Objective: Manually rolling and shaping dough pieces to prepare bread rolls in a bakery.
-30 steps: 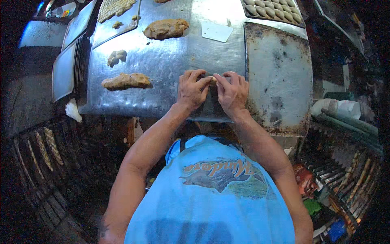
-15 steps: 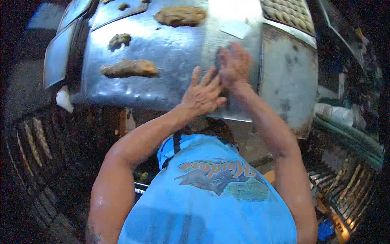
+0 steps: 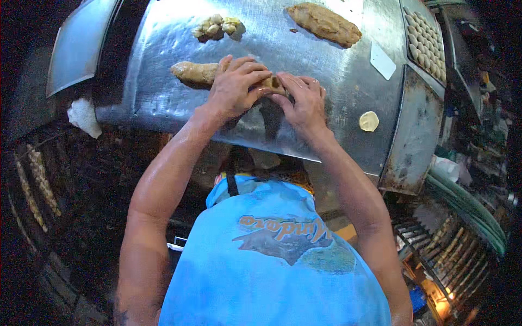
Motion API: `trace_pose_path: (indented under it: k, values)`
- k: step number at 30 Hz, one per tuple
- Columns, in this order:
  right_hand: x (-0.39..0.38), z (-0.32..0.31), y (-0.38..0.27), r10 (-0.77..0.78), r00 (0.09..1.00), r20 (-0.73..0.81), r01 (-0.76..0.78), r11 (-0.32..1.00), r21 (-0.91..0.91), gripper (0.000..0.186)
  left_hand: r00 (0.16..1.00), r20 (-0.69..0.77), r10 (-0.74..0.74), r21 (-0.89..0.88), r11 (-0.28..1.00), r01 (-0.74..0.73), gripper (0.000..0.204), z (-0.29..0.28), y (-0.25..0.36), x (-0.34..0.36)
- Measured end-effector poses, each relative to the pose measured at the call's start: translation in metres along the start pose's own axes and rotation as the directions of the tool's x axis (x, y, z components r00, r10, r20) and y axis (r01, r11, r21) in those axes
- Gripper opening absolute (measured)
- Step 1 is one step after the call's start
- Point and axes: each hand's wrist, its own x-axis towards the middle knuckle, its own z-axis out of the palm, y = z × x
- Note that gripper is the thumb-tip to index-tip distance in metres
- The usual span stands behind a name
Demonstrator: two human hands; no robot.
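Observation:
A tan-brown log of paste or dough [image 3: 187, 72] lies on the metal worktop [image 3: 157, 98]. My left hand [image 3: 235, 87] is closed over the log's right part, its thumb pointing toward my right hand. My right hand [image 3: 302, 100] curls around the log's right end, with fingers and thumb closing on it. Between the two hands a short stretch of the log shows, with a dark hollow at its end. Right of my right hand lies a flat pale dough round [image 3: 368, 121], touched by neither hand.
Beyond the log sit a clump of small pale lumps [image 3: 215, 27] and a larger brown mass [image 3: 323, 24]. A white flat scraper-like card [image 3: 383, 61] lies at right, near a tray of rounded dough pieces [image 3: 427, 46]. Metal sheets [image 3: 416, 130] flank the worktop.
Both hands have moved left, from pressed flat on the worktop to gripping the log. The pale dough round now shows at right. The whole view has shifted and turned.

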Motion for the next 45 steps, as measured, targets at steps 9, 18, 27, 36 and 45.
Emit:
trace_pose_path:
  k: [9, 18, 27, 36, 45]
  values:
    - [0.003, 0.008, 0.006, -0.031, 0.998, 0.049, 0.025, 0.994, 0.106, 0.027, 0.997, -0.075, 0.030, -0.170, 0.984, -0.042, 0.037, 0.001, -0.005, -0.013]
    - [-0.012, -0.028, 0.017, -0.074, 0.960, 0.272, 0.093, 0.994, -0.059, 0.019, 0.988, -0.107, 0.112, -0.034, 0.993, -0.116, 0.027, 0.004, 0.002, -0.006]
    - [-0.107, -0.153, 0.133, 0.565, 0.825, -0.028, -0.507, 0.760, 0.407, 0.026, 0.992, -0.122, 0.013, -0.243, 0.969, -0.042, 0.029, 0.061, 0.145, 0.042]
    - [-0.137, -0.149, 0.193, 0.315, 0.931, -0.183, -0.256, 0.924, 0.285, 0.033, 0.981, 0.191, -0.010, -0.060, 0.998, 0.022, 0.028, 0.138, 0.236, 0.103]
    - [-0.140, -0.148, 0.160, 0.461, 0.887, 0.018, -0.426, 0.805, 0.412, 0.037, 0.799, 0.531, 0.282, -0.383, 0.921, -0.070, 0.036, 0.114, 0.204, 0.138]
